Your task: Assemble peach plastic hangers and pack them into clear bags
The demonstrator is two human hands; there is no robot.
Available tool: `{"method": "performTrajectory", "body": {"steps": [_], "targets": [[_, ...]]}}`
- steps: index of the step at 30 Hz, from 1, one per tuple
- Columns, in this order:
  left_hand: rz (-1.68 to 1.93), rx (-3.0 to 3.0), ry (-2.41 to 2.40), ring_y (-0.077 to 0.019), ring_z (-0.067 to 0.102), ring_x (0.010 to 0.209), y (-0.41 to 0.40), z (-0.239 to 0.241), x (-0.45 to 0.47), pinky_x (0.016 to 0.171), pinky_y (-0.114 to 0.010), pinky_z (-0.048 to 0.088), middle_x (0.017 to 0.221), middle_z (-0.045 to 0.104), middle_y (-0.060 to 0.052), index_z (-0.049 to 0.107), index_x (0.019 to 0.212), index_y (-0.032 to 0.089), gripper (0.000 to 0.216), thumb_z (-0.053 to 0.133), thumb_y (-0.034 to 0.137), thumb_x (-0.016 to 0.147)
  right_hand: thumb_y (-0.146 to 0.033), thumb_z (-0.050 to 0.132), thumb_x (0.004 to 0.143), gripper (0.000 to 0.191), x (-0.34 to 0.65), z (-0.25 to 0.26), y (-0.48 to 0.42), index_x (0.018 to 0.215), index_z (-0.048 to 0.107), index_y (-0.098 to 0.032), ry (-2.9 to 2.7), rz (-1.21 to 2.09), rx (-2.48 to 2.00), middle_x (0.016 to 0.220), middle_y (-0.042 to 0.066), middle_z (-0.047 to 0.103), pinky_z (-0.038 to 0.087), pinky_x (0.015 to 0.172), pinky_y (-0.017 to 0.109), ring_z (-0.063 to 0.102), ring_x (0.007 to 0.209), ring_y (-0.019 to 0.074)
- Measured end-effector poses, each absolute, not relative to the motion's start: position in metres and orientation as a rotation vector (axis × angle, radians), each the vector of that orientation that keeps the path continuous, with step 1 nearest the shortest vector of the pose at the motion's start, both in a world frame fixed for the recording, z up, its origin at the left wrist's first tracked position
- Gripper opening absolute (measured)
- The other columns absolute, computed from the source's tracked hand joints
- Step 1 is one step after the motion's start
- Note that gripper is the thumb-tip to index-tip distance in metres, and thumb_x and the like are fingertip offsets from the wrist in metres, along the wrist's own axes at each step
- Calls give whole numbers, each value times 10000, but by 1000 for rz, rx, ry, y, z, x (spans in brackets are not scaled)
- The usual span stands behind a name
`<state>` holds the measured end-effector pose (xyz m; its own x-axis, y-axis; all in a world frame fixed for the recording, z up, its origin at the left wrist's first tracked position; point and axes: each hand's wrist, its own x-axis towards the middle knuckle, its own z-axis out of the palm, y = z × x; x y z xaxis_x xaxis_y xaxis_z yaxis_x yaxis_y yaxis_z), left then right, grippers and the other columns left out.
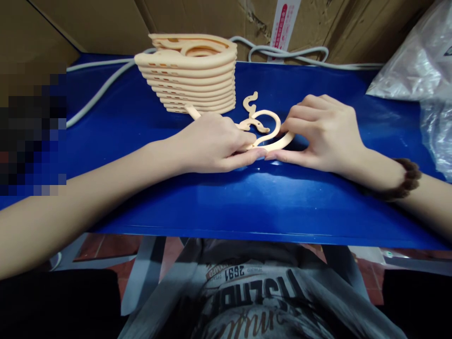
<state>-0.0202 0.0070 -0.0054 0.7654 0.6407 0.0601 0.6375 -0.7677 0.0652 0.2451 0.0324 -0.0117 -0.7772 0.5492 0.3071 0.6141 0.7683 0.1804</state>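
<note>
A peach plastic hanger piece (271, 136) with a curved hook lies on the blue table (247, 197) between my hands. My left hand (215, 143) is closed on its left part, thumb and fingers pinching the plastic. My right hand (318, 132) grips the right end of the same piece, fingers curled over it. A small loose S-shaped hook (250, 101) lies just behind them. A stack of several matching peach hangers (190, 70) stands behind my left hand.
Grey cables (106, 87) run along the back of the table. Cardboard boxes (197, 16) form a wall behind. A clear plastic bag (420, 66) sits at the right. The table's near edge is at my lap.
</note>
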Motion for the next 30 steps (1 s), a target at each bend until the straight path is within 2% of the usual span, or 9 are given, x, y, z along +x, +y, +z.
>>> {"method": "performTrajectory", "body": {"steps": [5,10,18,25,30], "targets": [[198,2853,1044,-191,583,625,6,-5,-21,615,-348,282,725,675,-51,700,834,223,591,316,553,1138,-918,362,1012,808,249,-13,32,1071,745,-208,-2654,-335,-929,1001,155,766,467,898,471,652,1049,345],[237,2843,1049,-200,605,640,5,-5,-20,614,-348,291,701,645,-43,681,826,224,560,331,533,1134,-922,411,992,802,248,-14,29,1242,686,-212,-2587,-224,-1000,1110,161,761,467,949,465,664,1072,349],[201,2853,1053,-193,575,617,6,-6,-21,616,-343,271,651,608,-33,662,808,220,543,353,533,1127,-949,390,982,833,247,-13,28,1239,665,-205,-2597,-226,-964,1131,165,769,476,945,443,667,1062,331],[234,2860,1028,-165,410,491,4,-7,-17,600,-351,228,517,451,4,553,684,229,520,381,505,1090,-952,405,972,844,247,-14,30,1308,669,-225,-2638,-183,-946,1174,160,778,482,961,457,661,1076,344],[210,2877,1035,-163,434,492,5,-8,-18,593,-351,213,519,474,3,551,685,227,510,415,508,1088,-956,378,974,896,245,-11,29,1327,681,-190,-2674,-186,-948,1226,187,759,486,987,467,648,1112,349]]}}
